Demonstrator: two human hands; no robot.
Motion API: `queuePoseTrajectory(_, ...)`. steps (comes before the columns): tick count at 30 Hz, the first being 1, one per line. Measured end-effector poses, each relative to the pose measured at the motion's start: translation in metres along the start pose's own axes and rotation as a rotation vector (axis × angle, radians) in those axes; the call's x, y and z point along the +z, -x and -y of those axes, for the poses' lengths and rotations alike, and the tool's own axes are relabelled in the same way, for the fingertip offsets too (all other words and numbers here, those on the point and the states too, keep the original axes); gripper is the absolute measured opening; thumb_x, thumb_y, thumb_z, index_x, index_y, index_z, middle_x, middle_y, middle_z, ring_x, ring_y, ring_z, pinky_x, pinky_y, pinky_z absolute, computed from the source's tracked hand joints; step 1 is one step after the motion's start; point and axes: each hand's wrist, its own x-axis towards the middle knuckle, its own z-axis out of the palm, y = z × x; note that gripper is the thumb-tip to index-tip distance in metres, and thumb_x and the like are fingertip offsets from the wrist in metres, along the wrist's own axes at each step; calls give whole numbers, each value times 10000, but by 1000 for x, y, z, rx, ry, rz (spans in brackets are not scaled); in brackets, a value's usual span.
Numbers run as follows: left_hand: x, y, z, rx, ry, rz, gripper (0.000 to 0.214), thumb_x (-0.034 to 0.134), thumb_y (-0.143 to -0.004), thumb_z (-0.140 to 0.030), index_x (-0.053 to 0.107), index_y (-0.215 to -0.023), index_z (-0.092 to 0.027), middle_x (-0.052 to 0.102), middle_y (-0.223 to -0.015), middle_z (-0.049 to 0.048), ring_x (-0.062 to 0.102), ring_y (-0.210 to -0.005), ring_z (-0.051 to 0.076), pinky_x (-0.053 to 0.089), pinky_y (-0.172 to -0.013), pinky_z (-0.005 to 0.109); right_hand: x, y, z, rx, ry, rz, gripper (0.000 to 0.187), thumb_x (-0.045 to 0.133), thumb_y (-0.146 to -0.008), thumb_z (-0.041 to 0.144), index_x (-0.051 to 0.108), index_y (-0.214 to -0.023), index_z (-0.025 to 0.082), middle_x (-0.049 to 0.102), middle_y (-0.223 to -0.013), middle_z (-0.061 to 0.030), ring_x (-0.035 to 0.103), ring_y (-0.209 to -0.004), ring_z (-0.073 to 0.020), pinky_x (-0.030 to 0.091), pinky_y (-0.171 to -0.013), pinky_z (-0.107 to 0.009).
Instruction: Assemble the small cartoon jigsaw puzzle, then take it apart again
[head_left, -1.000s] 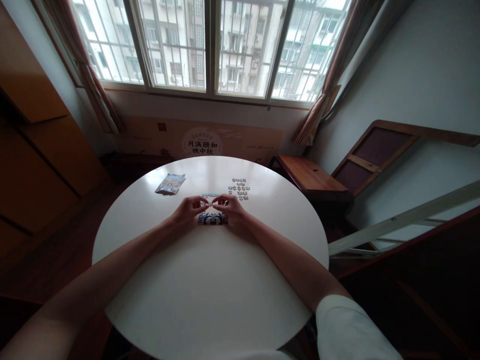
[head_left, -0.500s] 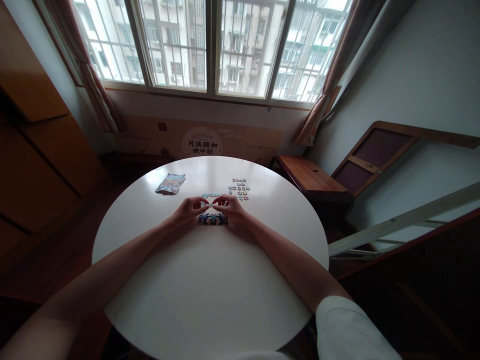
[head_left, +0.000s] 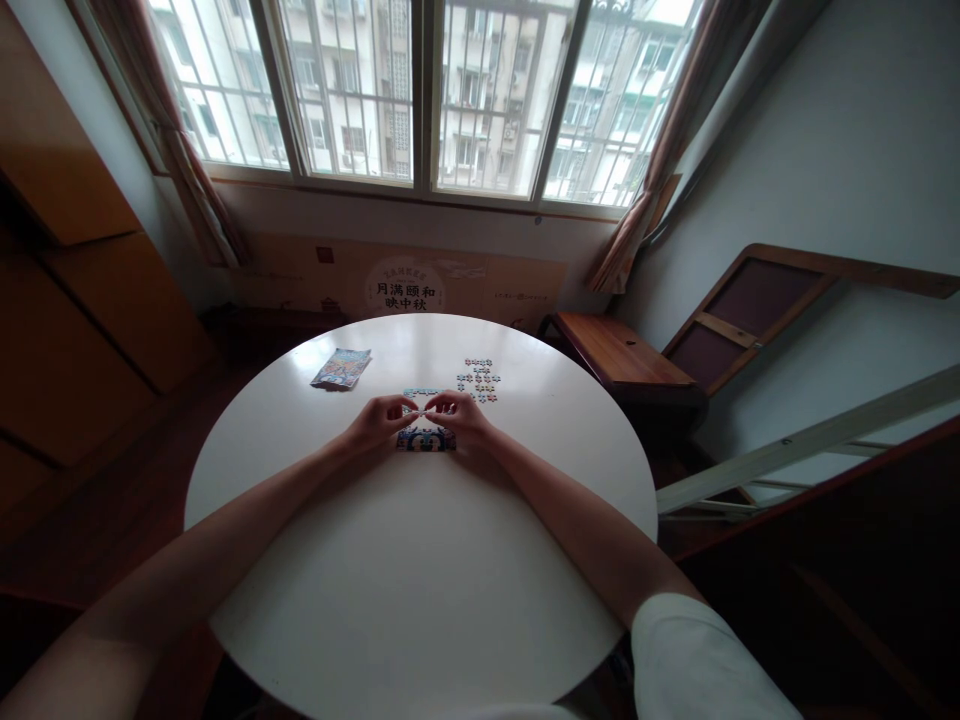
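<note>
1. Nearest you: the white sleeve (head_left: 701, 655) on your right arm, over the near right edge of the round, glossy white table (head_left: 416, 590). Your left forearm is bare and crosses the left part of the tabletop.
2. Dark-blue, patterned section of joined cardboard jigsaw pieces (head_left: 426, 441), flat around mid-table, nearer the far edge than the near one. It lies just below and between your hands.
3. Your left hand (head_left: 379, 414): fingers curled, thumb and forefinger pinching the left side of a small, pale jigsaw piece (head_left: 421, 411). The piece is above the tabletop; its print is too small to read.
4. Your right hand (head_left: 459, 412): thumb and forefinger pinching the same piece from its right side, other fingers bent.
5. Pale-blue strip of jigsaw pieces (head_left: 424, 392) just past your fingertips, toward the far edge. Your hands hide whether it joins the dark section.
6. Loose, multicoloured, knobbed jigsaw pieces (head_left: 481, 378) beyond your right hand, in rough rows, right of centre toward the far edge.
7. Crinkled, blue-and-orange printed rectangular sheet or packet (head_left: 342, 368), flat near the far left edge, well apart from the pieces.
8. Past the far right edge: reddish-brown wooden bench (head_left: 622, 347).
9. Farthest: wide, barred glass window (head_left: 487, 100), buildings outside.
</note>
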Motion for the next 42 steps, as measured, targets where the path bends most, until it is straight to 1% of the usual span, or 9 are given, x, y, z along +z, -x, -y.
queuePoseTrajectory(8, 0, -1, 3, 11, 4, 7, 375, 598, -803, -457, 685, -907, -108, 416, -533, -56, 342, -482, 56, 265, -458, 180, -2, 0, 5, 0, -4, 2, 181, 702, -710, 316, 704, -779, 149, 597, -662, -7, 484, -608, -99, 376, -555, -226)
queuePoseTrajectory(14, 0, -1, 2, 6, 7, 8, 377, 599, -801, -459, 686, -904, -107, 432, -531, -53, 351, -482, 57, 280, -462, 180, -1, 1, 2, -9, 6, 8, 179, 698, -716, 308, 708, -791, 145, 604, -671, -12, 490, -613, -102, 379, -557, -228)
queuePoseTrajectory(20, 1, -1, 5, 14, -3, 5, 374, 592, -807, -457, 688, -906, -110, 429, -529, -52, 357, -485, 59, 274, -458, 179, -2, 0, -2, -23, 29, 22, 206, 698, -726, 337, 715, -806, 148, 617, -689, -19, 501, -622, -108, 388, -568, -235)
queuePoseTrajectory(28, 0, 0, 1, 5, -14, 8, 369, 590, -805, -454, 689, -898, -111, 442, -531, -50, 361, -478, 58, 279, -459, 183, -1, 0, 1, -11, 29, 12, 166, 698, -719, 293, 712, -789, 144, 609, -670, -12, 493, -617, -105, 390, -573, -232)
queuePoseTrajectory(42, 1, 0, 4, 15, 3, 14, 374, 586, -809, -459, 685, -904, -112, 429, -537, -51, 359, -490, 59, 276, -461, 179, -2, 1, 2, -6, 50, 23, 192, 692, -732, 327, 706, -798, 147, 616, -692, -17, 507, -632, -107, 391, -574, -229)
